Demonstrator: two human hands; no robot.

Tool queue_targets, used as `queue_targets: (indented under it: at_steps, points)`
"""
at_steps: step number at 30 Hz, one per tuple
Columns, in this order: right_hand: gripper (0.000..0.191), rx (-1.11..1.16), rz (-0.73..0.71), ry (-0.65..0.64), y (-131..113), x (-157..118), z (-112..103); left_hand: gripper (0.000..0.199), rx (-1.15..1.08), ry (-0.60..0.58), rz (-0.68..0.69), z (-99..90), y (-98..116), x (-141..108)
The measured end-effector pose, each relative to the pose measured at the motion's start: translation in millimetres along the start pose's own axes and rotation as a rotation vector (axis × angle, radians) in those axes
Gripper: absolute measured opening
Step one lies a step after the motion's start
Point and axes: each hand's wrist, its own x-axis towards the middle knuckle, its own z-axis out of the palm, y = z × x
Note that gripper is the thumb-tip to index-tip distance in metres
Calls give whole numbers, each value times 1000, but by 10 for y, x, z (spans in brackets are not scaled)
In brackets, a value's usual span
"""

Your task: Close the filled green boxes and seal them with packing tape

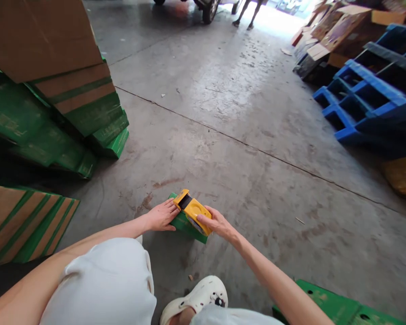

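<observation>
A yellow tape dispenser (pixel 198 212) with a dark opening near its front end lies over a small green box (pixel 184 222) low in front of me. My right hand (pixel 217 222) is wrapped round the dispenser's near right end, thumb on top. The fingers of my left hand (pixel 164 215) are stretched out and rest on the left end of the green box, close to the dispenser's front end. Much of the box top is hidden under the dispenser and my left fingers.
Green and brown cartons (pixel 88 99) are stacked at the left, with flattened ones (pixel 30 225) below. Blue pallets (pixel 368 99) and brown boxes (pixel 345 31) stand at the right. A green carton (pixel 341 307) is at the lower right. A person's legs (pixel 246 13) and a wheel (pixel 210 10) show far ahead.
</observation>
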Motion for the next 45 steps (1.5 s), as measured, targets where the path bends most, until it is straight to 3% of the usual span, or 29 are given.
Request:
queue_targets:
  at_steps: [3, 5, 7, 9, 12, 15, 17, 21, 27, 34, 40, 45]
  points:
    - [58, 65, 109, -260, -150, 22, -92, 63, -116, 3, 21, -257, -128, -99]
    - [57, 85, 135, -315, -224, 39, -104, 47, -251, 47, -41, -436, -252, -141]
    - [57, 108, 147, -323, -246, 37, -86, 42, -469, 87, -210, -587, -372, -137]
    - [59, 106, 138, -295, -224, 16, -61, 40, -814, 52, -453, -683, -441, -89]
    - [62, 20, 121, -252, -178, -15, -51, 47, -1404, -115, -737, -702, -383, 6]
    - [62, -96, 129, -252, -175, -10, -70, 58, -1783, -214, -799, -618, -190, 40]
    - [64, -133, 131, -248, -191, 4, -84, 60, -1897, -184, -792, -553, -68, 21]
    - [66, -159, 135, -275, -249, 8, -116, 55, -1907, -26, -836, -478, 49, -29]
    - [62, -353, 120, -391, -405, 18, -132, 58, -1867, 36, -826, -413, 71, -30]
    - [60, -395, 103, -307, -358, 67, 24, 55, -1623, 238, -863, -301, 40, 1]
    - [64, -249, 197, -316, -334, -12, -2, 50, -1531, 365, -845, -371, -279, -118]
    - [68, -251, 296, -293, -323, -119, -59, 49, -1456, 502, -891, -282, -600, -358]
